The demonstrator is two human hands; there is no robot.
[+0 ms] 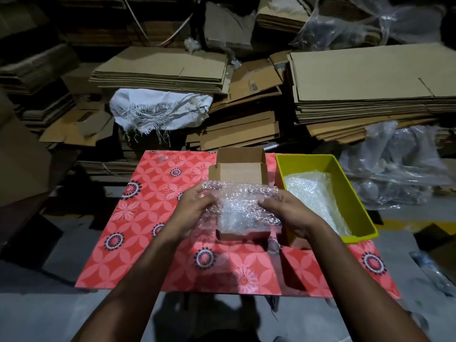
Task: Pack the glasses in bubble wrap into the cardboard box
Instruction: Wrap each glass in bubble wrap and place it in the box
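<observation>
Left hand (195, 208): the left end of a clear bubble-wrap bundle (243, 208) is gripped, fingers curled over its top and thumb beneath, so that the wrap is probably kept from unrolling.
Right hand (286, 213): the right end of the same bundle is gripped in the same way; with both ends held, the bundle is kept level.
Bubble-wrap bundle: it is held in the air above the middle of the worktop (148, 230), directly over the small open brown cardboard box (239, 174), presumably so that it can be lowered straight in. The glasses cannot be made out through the wrap.
Cardboard box: it stands at the middle of the worktop, its lid flap raised at the far edge so that the opening is left free. Its near wall shows below the bundle.
Worktop: it is covered in red cloth with a flower pattern.
Yellow-green plastic tray (365, 211): it is set just beside the box along the right edge, within reach of the right hand; more loose sheets of bubble wrap (313, 193) lie in it as a supply.
Stacks of flattened brown cardboard (370, 82): these are piled beyond the far edge, apart from the work.
</observation>
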